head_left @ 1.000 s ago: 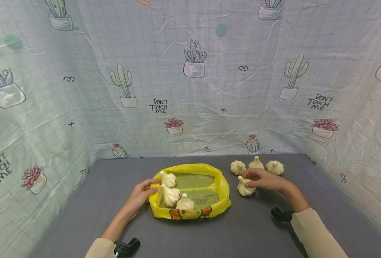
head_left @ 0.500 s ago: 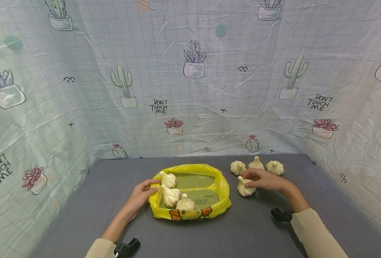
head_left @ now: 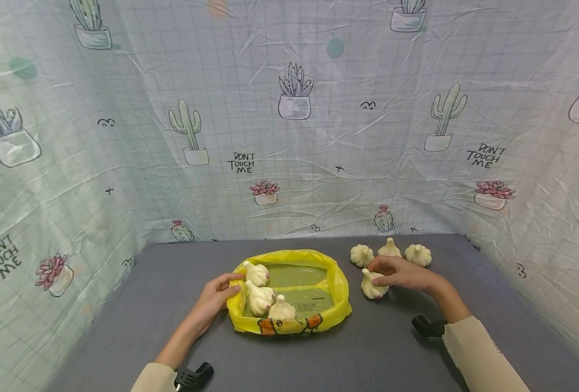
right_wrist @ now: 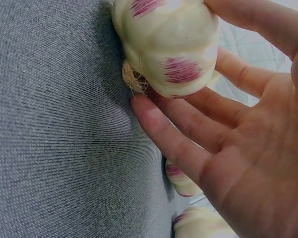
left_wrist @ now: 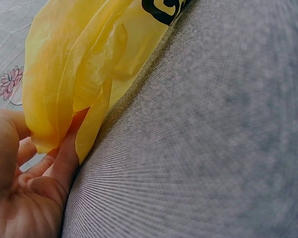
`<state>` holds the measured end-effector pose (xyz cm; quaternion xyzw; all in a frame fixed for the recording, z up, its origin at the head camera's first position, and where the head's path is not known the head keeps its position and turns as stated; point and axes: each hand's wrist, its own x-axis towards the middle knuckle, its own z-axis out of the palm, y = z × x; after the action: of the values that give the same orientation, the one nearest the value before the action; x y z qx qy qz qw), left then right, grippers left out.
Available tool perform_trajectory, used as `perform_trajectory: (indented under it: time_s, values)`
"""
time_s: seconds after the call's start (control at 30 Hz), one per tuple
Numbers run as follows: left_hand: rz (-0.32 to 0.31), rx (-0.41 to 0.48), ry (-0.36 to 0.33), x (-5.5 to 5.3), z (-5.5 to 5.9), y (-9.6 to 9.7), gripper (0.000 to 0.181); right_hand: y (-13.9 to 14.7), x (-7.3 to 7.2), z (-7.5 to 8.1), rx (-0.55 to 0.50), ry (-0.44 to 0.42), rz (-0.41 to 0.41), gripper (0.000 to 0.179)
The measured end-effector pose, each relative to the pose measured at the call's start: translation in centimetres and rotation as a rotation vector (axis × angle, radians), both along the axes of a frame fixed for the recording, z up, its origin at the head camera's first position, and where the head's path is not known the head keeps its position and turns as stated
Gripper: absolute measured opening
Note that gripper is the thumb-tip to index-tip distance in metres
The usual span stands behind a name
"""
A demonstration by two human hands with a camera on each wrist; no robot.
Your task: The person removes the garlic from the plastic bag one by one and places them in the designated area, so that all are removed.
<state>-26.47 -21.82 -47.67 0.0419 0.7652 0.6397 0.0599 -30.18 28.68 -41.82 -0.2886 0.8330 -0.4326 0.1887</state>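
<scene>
A yellow plastic bag lies with its mouth spread wide and its rim rolled into a low wall. Three garlic bulbs sit inside along its left and front. My left hand pinches the bag's left rim; in the left wrist view, thumb and fingers meet around the thin yellow film. To the right of the bag, my right hand holds a garlic bulb between thumb and fingers. The right wrist view shows this bulb with purple streaks and a tuft of dry roots, close against the grey cloth.
Three more garlic bulbs, a left one, a middle one and a right one, stand behind my right hand. Grey cloth covers the table. A cactus-print curtain encloses the back and both sides.
</scene>
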Motion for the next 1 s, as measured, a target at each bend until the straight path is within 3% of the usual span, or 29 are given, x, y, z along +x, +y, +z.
perform_trajectory:
  time_s: [0.57, 1.0]
  values:
    - [-0.006, -0.017, 0.003, 0.0, -0.02, -0.04, 0.039, 0.3, 0.09, 0.09, 0.016, 0.0, 0.018, 0.043]
    - [-0.014, -0.004, 0.0, 0.01, 0.04, -0.03, 0.039, 0.52, -0.16, -0.03, 0.005, -0.01, 0.016, 0.041]
